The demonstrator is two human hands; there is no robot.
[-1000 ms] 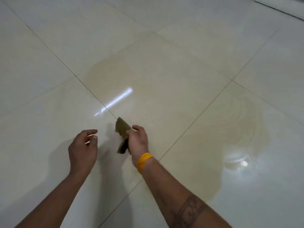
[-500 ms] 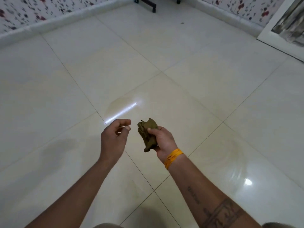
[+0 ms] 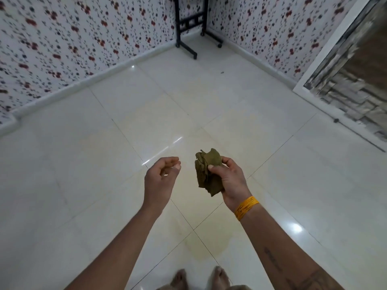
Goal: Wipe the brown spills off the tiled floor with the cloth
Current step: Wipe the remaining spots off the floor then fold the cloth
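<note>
The left hand (image 3: pixel 161 181) hangs empty, fingers loosely curled, above the tiled floor (image 3: pixel 62 164). Just right, the right hand (image 3: pixel 230 181) grips the bunched olive cloth (image 3: pixel 207 172) in the air. A faint brown stain (image 3: pixel 201 245) remains near the feet, so wiping seems unfinished.

cloth (image 3: pixel 208 171) in the right hand (image 3: pixel 231 181), above the floor (image 3: pixel 83 185) — left hand (image 3: pixel 160 181) just beside it, stand (image 3: pixel 188 28) in the far corner.
</note>
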